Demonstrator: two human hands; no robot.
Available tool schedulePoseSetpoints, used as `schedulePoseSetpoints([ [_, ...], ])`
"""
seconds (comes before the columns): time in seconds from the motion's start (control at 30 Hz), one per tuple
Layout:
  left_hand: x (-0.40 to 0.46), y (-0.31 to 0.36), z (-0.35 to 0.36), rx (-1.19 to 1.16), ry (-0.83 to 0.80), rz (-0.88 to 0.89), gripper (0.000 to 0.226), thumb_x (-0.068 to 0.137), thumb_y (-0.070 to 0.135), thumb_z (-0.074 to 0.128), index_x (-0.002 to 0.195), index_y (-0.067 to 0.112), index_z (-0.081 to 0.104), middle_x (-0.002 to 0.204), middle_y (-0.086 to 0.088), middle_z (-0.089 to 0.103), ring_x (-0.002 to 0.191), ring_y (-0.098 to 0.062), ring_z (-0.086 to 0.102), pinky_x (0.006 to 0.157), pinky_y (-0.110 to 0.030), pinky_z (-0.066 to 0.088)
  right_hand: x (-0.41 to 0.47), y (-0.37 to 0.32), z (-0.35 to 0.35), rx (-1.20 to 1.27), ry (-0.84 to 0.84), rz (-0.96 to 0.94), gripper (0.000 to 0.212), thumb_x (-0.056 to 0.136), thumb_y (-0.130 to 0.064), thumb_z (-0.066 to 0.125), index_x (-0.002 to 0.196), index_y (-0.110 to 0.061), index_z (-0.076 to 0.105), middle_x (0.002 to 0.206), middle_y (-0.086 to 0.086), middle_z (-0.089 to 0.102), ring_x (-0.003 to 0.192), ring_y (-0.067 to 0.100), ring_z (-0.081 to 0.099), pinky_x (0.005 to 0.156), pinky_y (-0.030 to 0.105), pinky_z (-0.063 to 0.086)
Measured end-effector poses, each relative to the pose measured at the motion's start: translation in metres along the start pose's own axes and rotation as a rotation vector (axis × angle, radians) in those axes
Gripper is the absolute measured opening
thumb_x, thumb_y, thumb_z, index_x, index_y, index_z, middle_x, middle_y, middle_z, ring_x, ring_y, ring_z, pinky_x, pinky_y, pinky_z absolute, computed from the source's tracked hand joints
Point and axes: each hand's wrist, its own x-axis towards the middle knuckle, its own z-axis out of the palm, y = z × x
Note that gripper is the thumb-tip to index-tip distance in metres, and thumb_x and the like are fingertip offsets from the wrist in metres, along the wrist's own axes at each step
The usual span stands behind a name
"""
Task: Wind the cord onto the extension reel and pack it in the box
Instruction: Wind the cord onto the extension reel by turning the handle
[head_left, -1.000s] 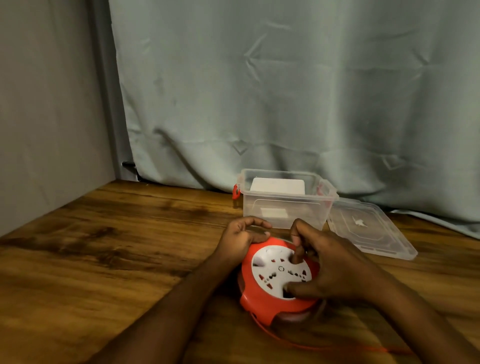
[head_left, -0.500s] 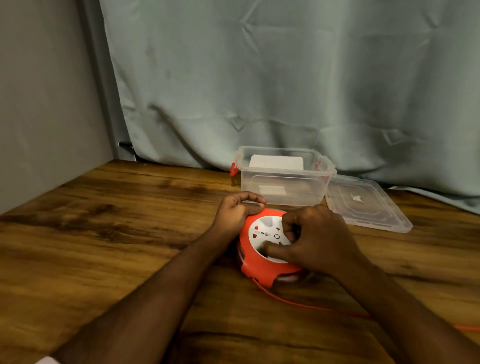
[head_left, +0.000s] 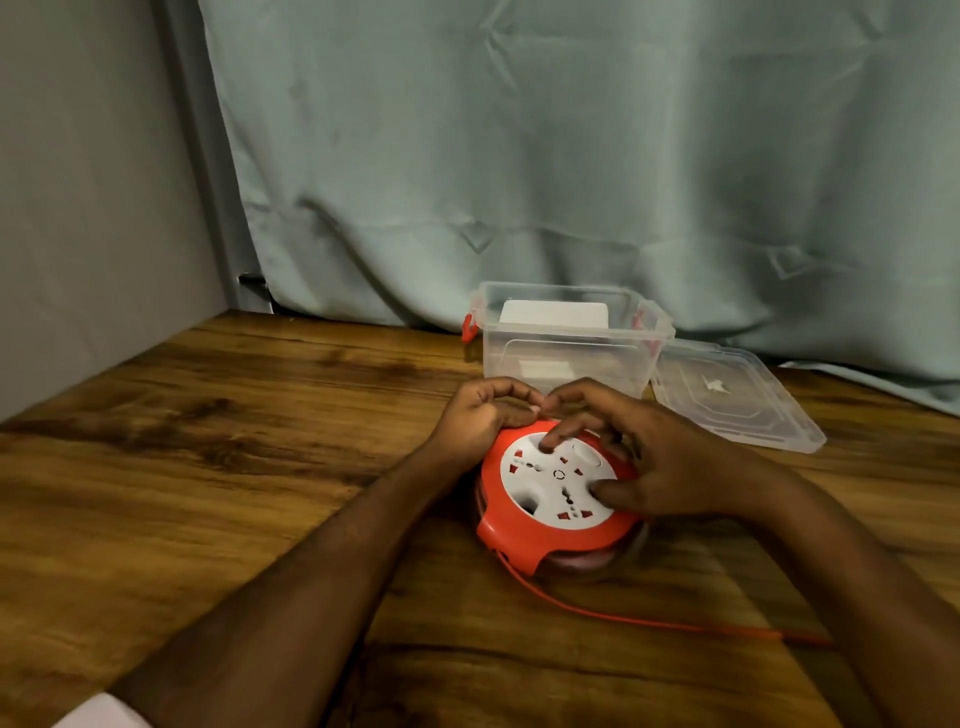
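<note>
The reel (head_left: 558, 499) is lying flat on the table (head_left: 234, 467), just in front of the open box (head_left: 569, 338) near the back edge. The left hand (head_left: 475, 421) is curling around its far left rim, apparently gripping it. The right hand (head_left: 660, 467) is pressing curled fingers (head_left: 561, 435) into the white face. The cord (head_left: 649, 618) is trailing rightward.

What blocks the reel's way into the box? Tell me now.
Nothing visible does. The box stands open just behind the reel, its lid lying off to the right on the table. A white object already sits inside. The cord is not yet fully wound.
</note>
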Motion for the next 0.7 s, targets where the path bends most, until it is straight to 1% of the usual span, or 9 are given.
schedulePoseSetpoints([
  [0.17,0.000,0.001,-0.002,0.012,0.019,0.006,0.017,0.081,-0.003,0.068,0.097,0.001,0.071,0.088,-0.018,0.072,0.074,-0.027,0.068,0.069,-0.033,0.056,-0.002,-0.004,-0.002,-0.014,0.066,0.014,0.087,0.076,-0.015,0.088,0.132,-0.046,0.029,0.121,-0.023,0.072,0.097,0.002,0.071,0.071,0.022,0.058],
  [0.23,0.000,0.001,-0.001,0.018,0.026,-0.004,0.018,0.081,-0.004,0.068,0.099,-0.002,0.070,0.084,-0.015,0.072,0.072,-0.024,0.067,0.066,-0.030,0.056,-0.004,-0.005,-0.005,-0.006,0.100,0.017,0.087,0.074,-0.021,0.092,0.130,-0.043,0.029,0.114,-0.020,0.074,0.080,0.004,0.069,0.066,0.021,0.054],
  [0.3,0.000,0.002,0.000,0.023,0.040,0.000,0.018,0.081,-0.005,0.067,0.098,-0.003,0.070,0.081,-0.010,0.071,0.068,-0.020,0.066,0.064,-0.027,0.055,-0.005,-0.008,-0.007,-0.007,0.095,0.002,0.086,0.074,-0.027,0.094,0.131,-0.039,0.031,0.111,-0.017,0.074,0.071,0.008,0.065,0.064,0.028,0.055],
  [0.33,0.000,0.003,0.000,0.017,0.050,-0.002,0.018,0.081,-0.005,0.066,0.099,-0.005,0.069,0.081,-0.012,0.071,0.068,-0.020,0.066,0.064,-0.026,0.056,-0.004,-0.010,-0.007,-0.004,0.079,-0.016,0.085,0.076,-0.023,0.092,0.134,-0.037,0.031,0.113,-0.016,0.074,0.071,0.011,0.064,0.066,0.032,0.057],
  [0.4,-0.001,0.003,0.000,-0.002,0.053,-0.016,0.018,0.082,-0.006,0.065,0.099,-0.005,0.069,0.083,-0.017,0.070,0.068,-0.022,0.067,0.065,-0.028,0.056,-0.003,-0.012,-0.003,0.013,0.046,-0.066,0.077,0.080,-0.002,0.082,0.136,-0.031,0.037,0.120,-0.015,0.074,0.071,0.018,0.059,0.067,0.032,0.058],
  [0.47,-0.001,0.004,0.001,-0.007,0.019,-0.032,0.017,0.082,-0.010,0.061,0.096,-0.002,0.068,0.081,-0.017,0.069,0.061,-0.017,0.067,0.060,-0.025,0.057,-0.002,-0.011,0.001,-0.005,0.040,-0.103,0.070,0.078,0.008,0.073,0.132,-0.028,0.047,0.124,-0.016,0.071,0.075,0.024,0.061,0.068,0.043,0.059],
  [0.53,-0.002,0.005,0.001,0.002,-0.041,-0.034,0.019,0.083,-0.011,0.059,0.094,0.002,0.067,0.078,-0.013,0.069,0.058,-0.013,0.067,0.057,-0.023,0.055,-0.001,-0.010,0.002,-0.008,0.023,-0.102,0.069,0.077,0.006,0.073,0.132,-0.029,0.050,0.127,-0.016,0.070,0.095,0.028,0.069,0.075,0.054,0.060],
  [0.6,-0.004,0.006,0.001,0.008,-0.095,-0.030,0.020,0.085,-0.010,0.057,0.095,0.004,0.066,0.077,-0.009,0.070,0.061,-0.013,0.067,0.059,-0.023,0.055,-0.001,-0.008,-0.001,-0.012,-0.002,-0.082,0.072,0.077,-0.001,0.077,0.136,-0.030,0.047,0.130,-0.015,0.068,0.115,0.019,0.067,0.084,0.050,0.061],
  [0.7,-0.006,0.008,-0.001,0.045,-0.156,-0.048,0.025,0.087,-0.009,0.056,0.107,0.003,0.065,0.089,-0.013,0.071,0.069,-0.018,0.069,0.064,-0.026,0.058,-0.004,-0.010,0.000,-0.037,-0.041,-0.017,0.076,0.074,-0.020,0.082,0.138,-0.038,0.044,0.127,-0.016,0.069,0.115,0.011,0.066,0.088,0.041,0.060],
])
